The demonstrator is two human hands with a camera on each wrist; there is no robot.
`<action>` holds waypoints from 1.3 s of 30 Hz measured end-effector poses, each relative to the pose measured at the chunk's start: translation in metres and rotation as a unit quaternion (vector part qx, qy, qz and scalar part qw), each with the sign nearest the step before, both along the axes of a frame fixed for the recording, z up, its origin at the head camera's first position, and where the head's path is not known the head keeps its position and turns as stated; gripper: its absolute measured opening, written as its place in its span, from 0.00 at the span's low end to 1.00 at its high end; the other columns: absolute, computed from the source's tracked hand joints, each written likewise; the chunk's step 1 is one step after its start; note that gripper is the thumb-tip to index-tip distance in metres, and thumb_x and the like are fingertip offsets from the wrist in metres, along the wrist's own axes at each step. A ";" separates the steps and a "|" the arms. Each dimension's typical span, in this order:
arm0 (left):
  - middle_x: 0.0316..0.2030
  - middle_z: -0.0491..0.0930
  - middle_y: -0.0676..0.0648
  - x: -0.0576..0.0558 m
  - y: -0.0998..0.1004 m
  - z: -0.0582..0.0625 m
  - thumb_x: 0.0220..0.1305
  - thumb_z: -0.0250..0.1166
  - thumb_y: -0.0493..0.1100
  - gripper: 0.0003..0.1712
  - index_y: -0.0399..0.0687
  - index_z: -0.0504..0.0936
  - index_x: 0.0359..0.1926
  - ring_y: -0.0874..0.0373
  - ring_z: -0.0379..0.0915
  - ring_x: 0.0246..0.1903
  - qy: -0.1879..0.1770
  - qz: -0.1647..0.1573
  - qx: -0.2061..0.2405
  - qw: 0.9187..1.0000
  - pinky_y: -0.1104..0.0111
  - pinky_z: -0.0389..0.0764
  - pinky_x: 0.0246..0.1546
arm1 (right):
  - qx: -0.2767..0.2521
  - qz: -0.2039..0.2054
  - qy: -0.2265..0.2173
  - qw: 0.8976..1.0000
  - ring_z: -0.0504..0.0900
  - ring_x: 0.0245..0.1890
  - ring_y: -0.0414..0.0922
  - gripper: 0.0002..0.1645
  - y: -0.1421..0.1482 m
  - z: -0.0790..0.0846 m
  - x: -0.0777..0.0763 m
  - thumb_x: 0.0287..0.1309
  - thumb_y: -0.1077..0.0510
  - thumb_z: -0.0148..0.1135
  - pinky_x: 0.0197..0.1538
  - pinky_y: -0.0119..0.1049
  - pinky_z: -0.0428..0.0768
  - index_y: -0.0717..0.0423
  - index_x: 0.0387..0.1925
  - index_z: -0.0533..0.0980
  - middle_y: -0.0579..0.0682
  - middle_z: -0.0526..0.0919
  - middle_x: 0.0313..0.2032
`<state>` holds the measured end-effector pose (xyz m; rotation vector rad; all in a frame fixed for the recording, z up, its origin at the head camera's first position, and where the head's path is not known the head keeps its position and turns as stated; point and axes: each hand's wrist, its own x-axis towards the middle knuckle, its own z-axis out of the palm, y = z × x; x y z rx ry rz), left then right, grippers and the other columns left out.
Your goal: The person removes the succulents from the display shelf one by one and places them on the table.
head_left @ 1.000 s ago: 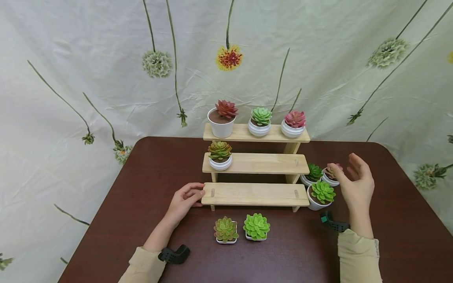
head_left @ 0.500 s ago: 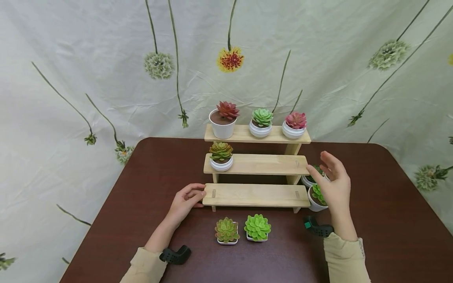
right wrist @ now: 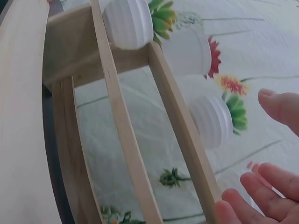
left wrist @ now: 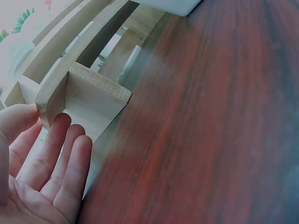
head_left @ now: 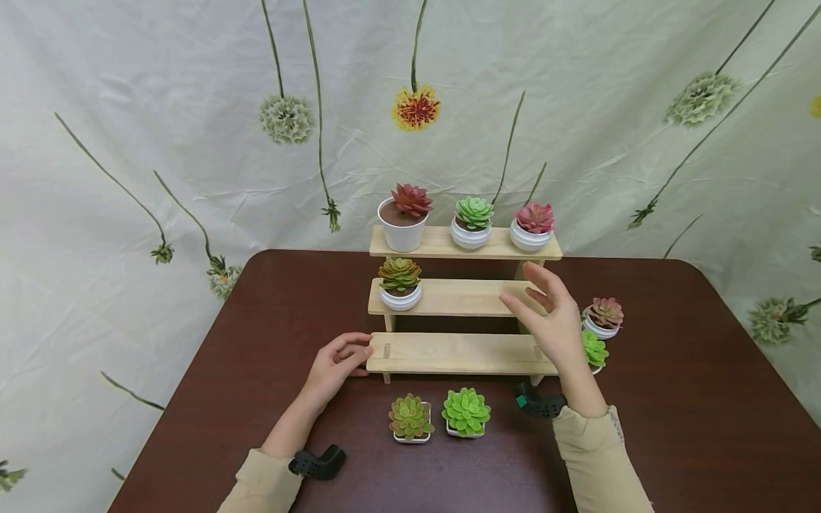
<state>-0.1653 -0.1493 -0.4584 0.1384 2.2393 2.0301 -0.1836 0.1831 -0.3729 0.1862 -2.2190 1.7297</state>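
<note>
A three-step wooden stand (head_left: 462,353) stands on the dark table. At its lowest step's left end, my left hand (head_left: 333,365) pinches the board, thumb against the end and other fingers below; the left wrist view shows the thumb (left wrist: 18,119) at the board's corner. My right hand (head_left: 550,317) hovers by the right end of the middle step, thumb and fingers apart, holding nothing. A green-brown potted succulent (head_left: 400,283) sits at the middle step's left. On top stand a dark red succulent (head_left: 405,217), a pale green one (head_left: 472,222) and a pink one (head_left: 532,226).
Right of the stand are a dusty-pink succulent (head_left: 603,318) and a bright green one (head_left: 595,350), partly behind my right arm. In front sit two small square-potted succulents, one reddish-green (head_left: 411,417) and one bright green (head_left: 466,412). A floral cloth (head_left: 192,128) hangs behind.
My right hand has moved left, from over the pots at the right to the middle step's right end, staying empty. The left hand has stayed at the lowest step.
</note>
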 end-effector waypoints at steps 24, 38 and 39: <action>0.39 0.80 0.37 0.001 0.000 0.000 0.64 0.60 0.35 0.17 0.33 0.74 0.53 0.61 0.78 0.35 0.002 -0.004 0.006 1.000 0.63 0.82 0.35 | 0.118 0.143 -0.038 0.982 0.68 0.61 0.47 0.43 -0.073 0.012 -0.026 0.48 0.51 0.73 0.61 0.40 0.68 0.60 0.63 0.65 0.55 0.71 0.60; 0.39 0.81 0.39 -0.008 -0.005 -0.020 0.64 0.62 0.37 0.18 0.35 0.75 0.53 0.59 0.78 0.36 0.005 -0.004 0.016 1.000 0.62 0.82 0.35 | 0.142 0.191 -0.084 0.968 0.73 0.55 0.50 0.42 -0.102 0.005 -0.040 0.46 0.53 0.74 0.58 0.41 0.72 0.62 0.61 0.66 0.56 0.72 0.58; 0.39 0.81 0.39 -0.009 -0.006 -0.024 0.64 0.62 0.38 0.18 0.35 0.75 0.53 0.59 0.78 0.36 0.005 -0.002 0.017 1.000 0.62 0.82 0.35 | 0.142 0.192 -0.088 0.967 0.74 0.55 0.50 0.42 -0.104 0.004 -0.041 0.46 0.53 0.74 0.58 0.40 0.72 0.62 0.61 0.66 0.57 0.73 0.58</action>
